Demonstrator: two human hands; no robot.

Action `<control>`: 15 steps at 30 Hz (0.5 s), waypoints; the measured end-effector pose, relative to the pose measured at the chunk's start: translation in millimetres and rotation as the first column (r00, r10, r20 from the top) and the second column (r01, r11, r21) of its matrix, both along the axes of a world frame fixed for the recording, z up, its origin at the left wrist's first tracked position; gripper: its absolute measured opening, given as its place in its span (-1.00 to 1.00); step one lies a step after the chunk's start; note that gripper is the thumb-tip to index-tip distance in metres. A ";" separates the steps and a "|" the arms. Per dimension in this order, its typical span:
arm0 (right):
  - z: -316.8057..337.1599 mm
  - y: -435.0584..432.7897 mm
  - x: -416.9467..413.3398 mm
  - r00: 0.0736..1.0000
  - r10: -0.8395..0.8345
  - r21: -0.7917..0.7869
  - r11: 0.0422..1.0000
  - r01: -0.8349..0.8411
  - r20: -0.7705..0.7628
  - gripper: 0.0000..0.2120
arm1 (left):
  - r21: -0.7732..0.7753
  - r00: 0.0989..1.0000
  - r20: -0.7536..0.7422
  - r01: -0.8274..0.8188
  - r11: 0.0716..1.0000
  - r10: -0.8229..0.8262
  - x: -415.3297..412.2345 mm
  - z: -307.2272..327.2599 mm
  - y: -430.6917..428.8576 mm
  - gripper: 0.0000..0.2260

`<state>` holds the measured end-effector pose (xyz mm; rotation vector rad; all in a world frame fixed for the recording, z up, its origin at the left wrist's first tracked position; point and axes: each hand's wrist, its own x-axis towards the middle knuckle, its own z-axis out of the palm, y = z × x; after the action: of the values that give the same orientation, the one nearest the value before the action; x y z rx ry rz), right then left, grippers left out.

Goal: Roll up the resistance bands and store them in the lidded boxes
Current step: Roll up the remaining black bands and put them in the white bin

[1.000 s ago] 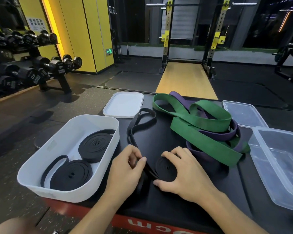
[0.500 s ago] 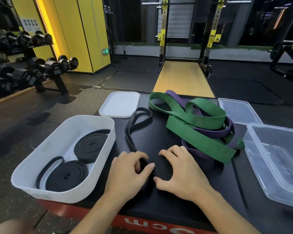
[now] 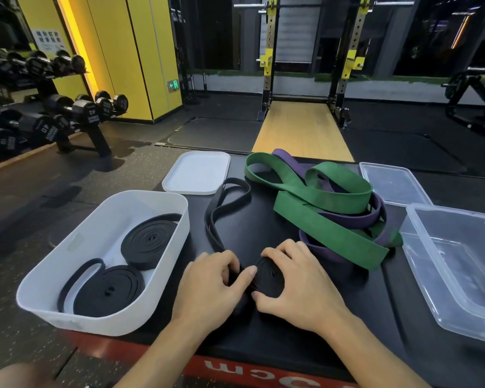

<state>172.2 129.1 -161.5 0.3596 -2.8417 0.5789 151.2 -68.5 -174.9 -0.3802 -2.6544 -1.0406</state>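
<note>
Left hand (image 3: 210,281) is curled over the black band (image 3: 270,276), and the stretch where the loose band feeds into the roll is lost under those fingers. Right hand (image 3: 300,284) cups the roll, its near rim hidden beneath thumb and palm. Just beyond the right hand, the purple band (image 3: 347,219) is mostly buried under the green band (image 3: 328,231). Further right of that hand, the clear box (image 3: 454,212) runs off the frame edge. Below the wrists, the white lettering (image 3: 235,371) is sliced by the bottom border, only partly readable. Far beyond the left hand, the wall poster (image 3: 48,40) is too small to read.
</note>
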 end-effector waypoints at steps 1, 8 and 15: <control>0.1 -0.2 0.1 1.000 0.000 0.000 1.000 0.000 0.001 -0.27 | -0.002 1.000 -0.003 -0.009 1.000 0.009 -0.4 -0.1 0.6 -0.66; 0.1 -0.5 -0.2 1.000 0.005 0.007 1.000 -0.005 0.004 -0.24 | 0.012 1.000 0.014 -0.017 1.000 0.017 -3.5 -2.1 -0.6 -0.76; -1.2 5.2 -2.9 0.998 0.063 -0.035 0.997 -0.062 0.022 -0.22 | 0.123 0.989 0.147 -0.043 0.991 0.025 -11.4 -1.2 -0.7 -0.67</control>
<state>169.3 134.3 -162.7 0.4394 -2.8476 0.6466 139.8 -69.2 -176.1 -0.2399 -2.6915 -1.2620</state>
